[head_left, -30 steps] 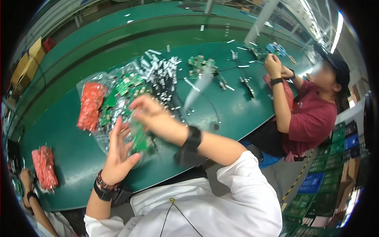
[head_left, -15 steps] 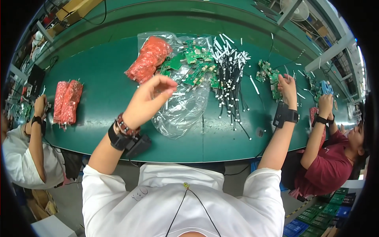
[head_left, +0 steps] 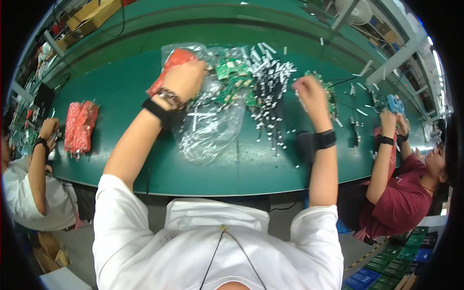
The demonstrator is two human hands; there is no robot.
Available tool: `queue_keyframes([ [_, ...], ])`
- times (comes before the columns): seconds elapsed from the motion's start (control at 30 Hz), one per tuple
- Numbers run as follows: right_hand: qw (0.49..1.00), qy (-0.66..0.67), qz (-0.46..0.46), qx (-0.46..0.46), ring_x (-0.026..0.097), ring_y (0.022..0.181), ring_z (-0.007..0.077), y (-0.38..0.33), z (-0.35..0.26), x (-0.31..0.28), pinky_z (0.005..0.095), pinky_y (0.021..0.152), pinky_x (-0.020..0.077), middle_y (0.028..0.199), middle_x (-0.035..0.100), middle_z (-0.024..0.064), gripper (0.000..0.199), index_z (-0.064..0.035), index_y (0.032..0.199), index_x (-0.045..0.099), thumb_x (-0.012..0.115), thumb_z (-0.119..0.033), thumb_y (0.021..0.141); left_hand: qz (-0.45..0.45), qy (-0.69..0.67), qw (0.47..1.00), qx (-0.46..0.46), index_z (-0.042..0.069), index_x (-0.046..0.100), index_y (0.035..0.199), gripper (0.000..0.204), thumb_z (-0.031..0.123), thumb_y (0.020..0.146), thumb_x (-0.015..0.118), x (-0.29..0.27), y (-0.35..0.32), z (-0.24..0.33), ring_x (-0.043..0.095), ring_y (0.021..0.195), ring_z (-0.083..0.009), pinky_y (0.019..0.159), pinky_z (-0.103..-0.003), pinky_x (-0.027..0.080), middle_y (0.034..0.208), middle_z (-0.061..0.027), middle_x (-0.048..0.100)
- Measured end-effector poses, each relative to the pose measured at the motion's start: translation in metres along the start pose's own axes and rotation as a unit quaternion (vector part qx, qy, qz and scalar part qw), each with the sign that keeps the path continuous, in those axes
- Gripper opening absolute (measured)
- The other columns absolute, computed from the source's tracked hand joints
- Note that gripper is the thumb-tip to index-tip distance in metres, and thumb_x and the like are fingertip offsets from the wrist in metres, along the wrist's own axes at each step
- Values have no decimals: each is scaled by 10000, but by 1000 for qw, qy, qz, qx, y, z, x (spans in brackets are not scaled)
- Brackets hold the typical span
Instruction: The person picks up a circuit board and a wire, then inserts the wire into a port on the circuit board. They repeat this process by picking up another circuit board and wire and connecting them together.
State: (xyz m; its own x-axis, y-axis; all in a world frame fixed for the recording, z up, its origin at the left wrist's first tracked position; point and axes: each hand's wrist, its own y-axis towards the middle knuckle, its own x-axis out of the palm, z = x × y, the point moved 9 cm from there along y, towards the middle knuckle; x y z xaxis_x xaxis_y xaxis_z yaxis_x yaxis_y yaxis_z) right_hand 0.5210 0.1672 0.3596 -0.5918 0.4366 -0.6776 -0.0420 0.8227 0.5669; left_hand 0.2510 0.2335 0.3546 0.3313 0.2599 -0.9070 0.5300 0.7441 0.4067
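My left hand (head_left: 186, 77) reaches over the clear plastic bag (head_left: 217, 140), its fingers closed at the edge of a pile of green circuit boards (head_left: 232, 72). Whatever those fingers hold, if anything, is hidden. Beneath and behind that hand lies a red bubble-wrap bundle (head_left: 176, 59), partly covered. To the right of the boards spreads a heap of black cables with white ends (head_left: 270, 92). My right hand (head_left: 313, 94) hovers just right of the cables, blurred, fingertips drawn together and pointing left; anything in the pinch is too smeared to name.
Two red bubble-wrap rolls (head_left: 80, 128) lie at the left on the green table (head_left: 193, 179). More circuit boards (head_left: 331, 99) sit beyond my right hand, among scattered white strips. A co-worker (head_left: 403, 193) sits at the right, another (head_left: 36, 193) at the left.
My left hand has moved up and forward to the boards, and its fingers have closed. My right hand has swung left, from the right-hand boards towards the cables.
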Motion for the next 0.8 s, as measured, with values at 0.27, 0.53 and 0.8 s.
queue_keyframes([
  [0.27, 983, -126, -97, -92, 560, 793, 252, -14, -45, 43, 336, 645, 462, 841, 555, 57, 197, -101, 912, 552, 592, -67, 723, 125, -474, 863, -122, 55, 490, 795, 177, 213, 865, 452, -76, -28, -18, 560, 543, -156, 481, -247, 431, 789, -92, 612],
  [0.53, 983, -96, 0, -158, 581, 732, 217, -2, -41, 27, 283, 625, 471, 858, 564, 58, 136, -59, 857, 540, 563, -6, 733, -95, -848, 473, -217, 92, 436, 801, 150, 223, 874, 422, -6, -90, 34, 543, 618, -131, 507, -234, 419, 658, -39, 525],
  [0.8, 960, 177, 202, -78, 581, 662, 170, 6, -43, -26, 246, 593, 460, 840, 561, 101, 43, -14, 885, 473, 457, -3, 847, -106, -879, 386, -260, 80, 428, 792, 150, 213, 846, 473, 13, -100, 50, 503, 585, -149, 572, -285, 436, 592, -25, 457],
])
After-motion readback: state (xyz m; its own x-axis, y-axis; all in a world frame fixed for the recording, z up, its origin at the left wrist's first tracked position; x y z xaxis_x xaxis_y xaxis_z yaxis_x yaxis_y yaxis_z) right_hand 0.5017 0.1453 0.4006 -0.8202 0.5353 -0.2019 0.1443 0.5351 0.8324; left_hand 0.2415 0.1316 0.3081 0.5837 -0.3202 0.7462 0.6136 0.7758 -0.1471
